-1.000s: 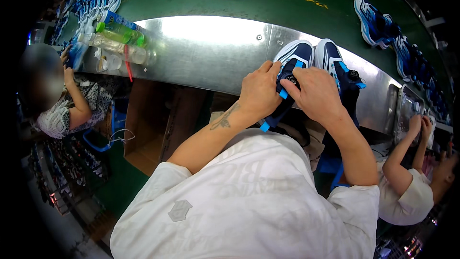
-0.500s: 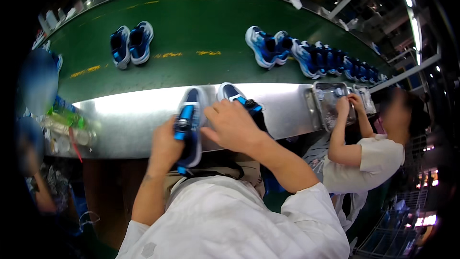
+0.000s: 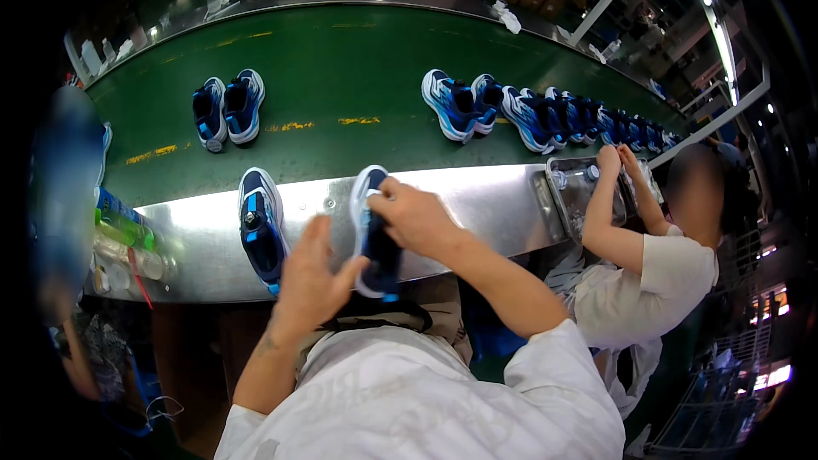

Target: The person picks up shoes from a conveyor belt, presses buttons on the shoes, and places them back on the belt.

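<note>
A navy and bright-blue sneaker with a white sole [image 3: 261,234] stands by itself on the metal ledge, toe pointing away from me. To its right is a matching sneaker [image 3: 381,260], somewhat blurred. My right hand [image 3: 417,217] has its fingers closed over the front upper of that second sneaker. Between the two shoes is my left hand [image 3: 313,277], thumb and fingers spread, holding nothing. Its thumb comes close to the second sneaker's side; whether they touch, I cannot tell.
Beyond the steel ledge [image 3: 196,213] runs a green conveyor belt [image 3: 341,60] carrying a sneaker pair [image 3: 227,109] at left and a row of sneakers [image 3: 460,106] at right. A co-worker [image 3: 648,281] sits right, hands near a metal tray [image 3: 558,196]. Bottles [image 3: 128,234] lie left.
The left sneaker has left my left hand and now stands on the ledge further left. My left hand has opened. The right sneaker has shifted left with my right hand on it.
</note>
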A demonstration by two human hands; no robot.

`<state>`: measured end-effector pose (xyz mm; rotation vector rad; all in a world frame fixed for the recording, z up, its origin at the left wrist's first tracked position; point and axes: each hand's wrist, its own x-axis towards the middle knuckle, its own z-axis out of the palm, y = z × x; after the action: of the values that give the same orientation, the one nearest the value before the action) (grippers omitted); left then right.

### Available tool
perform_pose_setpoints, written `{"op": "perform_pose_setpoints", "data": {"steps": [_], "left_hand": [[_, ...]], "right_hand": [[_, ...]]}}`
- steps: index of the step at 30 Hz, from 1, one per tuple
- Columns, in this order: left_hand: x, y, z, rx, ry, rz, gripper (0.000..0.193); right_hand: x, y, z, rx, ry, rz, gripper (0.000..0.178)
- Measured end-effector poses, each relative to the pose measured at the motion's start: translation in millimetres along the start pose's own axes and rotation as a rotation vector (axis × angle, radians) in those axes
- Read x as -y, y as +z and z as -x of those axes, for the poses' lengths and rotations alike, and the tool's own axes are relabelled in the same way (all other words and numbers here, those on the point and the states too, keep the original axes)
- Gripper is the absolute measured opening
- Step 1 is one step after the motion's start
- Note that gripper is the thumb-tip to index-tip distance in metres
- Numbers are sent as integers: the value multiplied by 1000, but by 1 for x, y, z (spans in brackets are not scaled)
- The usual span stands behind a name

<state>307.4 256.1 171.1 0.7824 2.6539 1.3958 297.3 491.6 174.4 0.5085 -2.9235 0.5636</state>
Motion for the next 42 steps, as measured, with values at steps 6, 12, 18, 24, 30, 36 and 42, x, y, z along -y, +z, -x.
{"op": "perform_pose_setpoints", "data": {"steps": [6,12,18,24,30,36,42], "left_hand": [[52,50,-8,41,-232,25,27],[27,39,-13,-43,-139,-99,34],[4,29,-37,108,332,-36,50],[20,50,-45,106,507,-147,25],[20,56,-40,39,594,-216,44],[28,75,-19,-258,27,94,71],[32,85,-17,-288,-180,129,44]], "right_hand": [[8,29,-16,103,-231,-165,31],[5,35,2,29,-265,-248,58],[7,47,42,-70,192,-472,85],[-17,76,57,45,473,-1024,73],[-5,52,65,83,349,-808,58],[-13,15,33,-108,-77,-266,39],[0,0,1,232,-212,-71,22]]}}
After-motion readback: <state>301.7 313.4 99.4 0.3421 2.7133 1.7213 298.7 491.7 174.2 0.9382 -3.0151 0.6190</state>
